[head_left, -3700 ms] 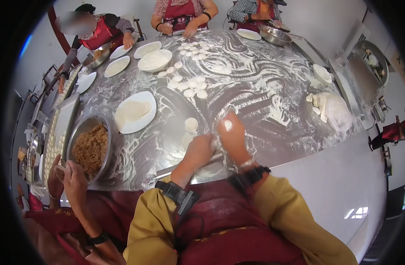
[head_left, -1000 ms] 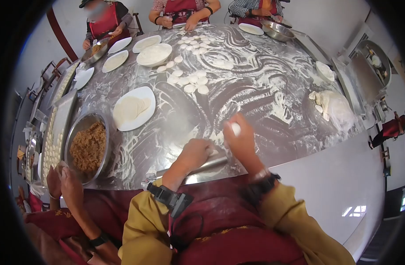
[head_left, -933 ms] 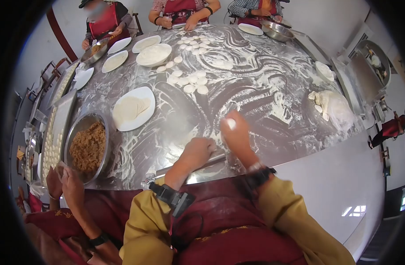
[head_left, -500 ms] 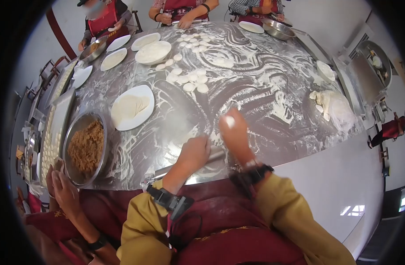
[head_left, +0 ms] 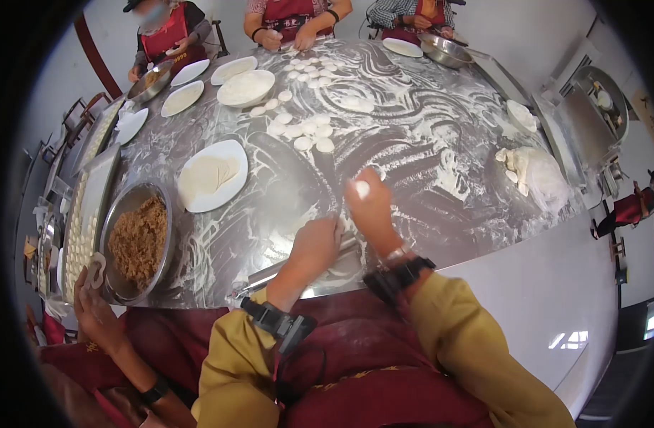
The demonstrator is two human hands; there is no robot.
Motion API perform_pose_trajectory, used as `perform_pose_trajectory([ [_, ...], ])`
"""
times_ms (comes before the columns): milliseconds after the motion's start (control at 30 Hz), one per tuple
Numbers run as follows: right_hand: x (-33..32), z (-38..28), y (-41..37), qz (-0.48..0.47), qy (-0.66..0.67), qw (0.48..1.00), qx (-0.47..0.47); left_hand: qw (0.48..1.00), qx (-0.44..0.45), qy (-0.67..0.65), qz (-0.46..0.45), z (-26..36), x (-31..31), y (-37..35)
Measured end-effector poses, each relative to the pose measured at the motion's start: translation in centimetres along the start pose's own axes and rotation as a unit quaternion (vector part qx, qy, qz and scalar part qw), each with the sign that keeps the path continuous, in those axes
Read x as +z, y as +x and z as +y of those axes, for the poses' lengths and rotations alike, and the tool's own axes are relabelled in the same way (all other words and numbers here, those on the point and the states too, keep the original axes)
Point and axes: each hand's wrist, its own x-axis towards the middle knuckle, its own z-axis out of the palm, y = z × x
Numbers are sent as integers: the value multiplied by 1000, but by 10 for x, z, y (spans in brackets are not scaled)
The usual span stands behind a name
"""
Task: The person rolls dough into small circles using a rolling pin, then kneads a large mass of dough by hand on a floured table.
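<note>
A steel bowl [head_left: 169, 239] and round dough discs [head_left: 302, 143] share the floury bench [head_left: 430, 221] with curled left hand [head_left: 317, 244] and right hand [head_left: 369, 207], grips unclear.

On the table [head_left: 434, 232], left to right: filling bowl [head_left: 129, 202], plate [head_left: 232, 153], farther-back dough discs [head_left: 325, 145], bagged dough [head_left: 544, 182].

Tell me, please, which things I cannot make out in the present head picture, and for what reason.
Head view: whatever lies under the left hand, hidden by the hand itself.
Head view: the full shape of the white thing at the right hand, partly covered by that hand.
Head view: how many pale pieces lie on the tray at the left, too small and crowded to count.
</note>
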Motion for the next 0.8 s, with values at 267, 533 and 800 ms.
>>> perform_pose_trajectory([
  [267,-40,11,-58,5,45,998,45,995,38,-55,-79,-29,-10,-8],
  [533,6,-8,4,29,-18,997,-63,998,30,-44,30,-2,12,17],
  [800,-42,-4,-59,9,-19,1000,17,992,24,-85,-93,-22,-12,-15],
])
